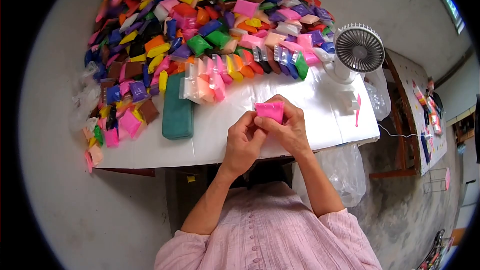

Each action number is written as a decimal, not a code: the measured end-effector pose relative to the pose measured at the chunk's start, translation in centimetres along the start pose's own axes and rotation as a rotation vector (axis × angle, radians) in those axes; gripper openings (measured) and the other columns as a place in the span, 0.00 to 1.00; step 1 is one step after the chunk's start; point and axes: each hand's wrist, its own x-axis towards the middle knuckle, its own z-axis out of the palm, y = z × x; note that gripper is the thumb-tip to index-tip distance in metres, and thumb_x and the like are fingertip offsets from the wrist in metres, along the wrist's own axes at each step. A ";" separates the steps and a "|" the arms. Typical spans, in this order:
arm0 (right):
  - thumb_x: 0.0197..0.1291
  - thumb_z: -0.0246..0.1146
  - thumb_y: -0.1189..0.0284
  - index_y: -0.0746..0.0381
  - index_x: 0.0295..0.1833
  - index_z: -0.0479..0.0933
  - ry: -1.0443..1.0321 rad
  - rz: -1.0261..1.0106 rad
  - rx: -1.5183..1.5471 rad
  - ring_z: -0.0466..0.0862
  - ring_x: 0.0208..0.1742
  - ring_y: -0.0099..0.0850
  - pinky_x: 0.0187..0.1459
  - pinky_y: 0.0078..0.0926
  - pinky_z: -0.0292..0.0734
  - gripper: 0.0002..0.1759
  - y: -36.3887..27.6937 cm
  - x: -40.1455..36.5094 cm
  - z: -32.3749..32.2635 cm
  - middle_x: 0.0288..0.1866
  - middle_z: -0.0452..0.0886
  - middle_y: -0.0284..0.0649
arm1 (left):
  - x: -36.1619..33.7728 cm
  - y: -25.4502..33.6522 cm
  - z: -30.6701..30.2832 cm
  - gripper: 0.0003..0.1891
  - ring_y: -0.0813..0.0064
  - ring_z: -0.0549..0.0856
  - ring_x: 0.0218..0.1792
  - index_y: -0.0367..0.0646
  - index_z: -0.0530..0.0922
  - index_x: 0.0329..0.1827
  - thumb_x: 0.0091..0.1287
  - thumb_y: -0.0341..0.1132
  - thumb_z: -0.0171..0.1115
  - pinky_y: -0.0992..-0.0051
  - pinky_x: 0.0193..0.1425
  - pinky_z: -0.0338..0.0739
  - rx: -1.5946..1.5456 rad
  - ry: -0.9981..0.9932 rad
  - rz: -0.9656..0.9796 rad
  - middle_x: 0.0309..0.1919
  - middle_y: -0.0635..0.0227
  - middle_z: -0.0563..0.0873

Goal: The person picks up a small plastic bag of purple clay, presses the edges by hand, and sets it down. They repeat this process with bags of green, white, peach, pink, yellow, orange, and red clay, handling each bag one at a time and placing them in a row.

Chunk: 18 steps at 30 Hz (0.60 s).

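Between my two hands, above the front edge of the white table, is a small bright pink packet (270, 112) in clear plastic. My left hand (243, 139) grips its lower left side with bent fingers. On the other side, my right hand (290, 126) holds it with the thumb across the front and the fingers behind. Beyond my hands, a row of upright clear packets (235, 68) in several colours stretches across the table. A green oblong case (178, 112) stands to the left, touching the row's near end.
A large heap of coloured packets (200, 15) covers the back and left of the table (225, 145). To the right are a white fan (359, 50) and a pink plastic tool (358, 110). Clear plastic bags (345, 175) hang by the right front edge. A second table (425, 95) stands further right.
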 end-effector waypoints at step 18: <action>0.39 0.67 0.85 0.64 0.45 0.82 0.001 -0.378 -0.228 0.80 0.48 0.36 0.46 0.28 0.78 0.21 -0.3 0.1 -0.4 0.46 0.79 0.43 | 0.6 -0.3 -0.1 0.12 0.83 0.80 0.36 0.37 0.77 0.55 0.73 0.32 0.54 0.80 0.42 0.75 -0.113 0.105 0.068 0.40 0.71 0.82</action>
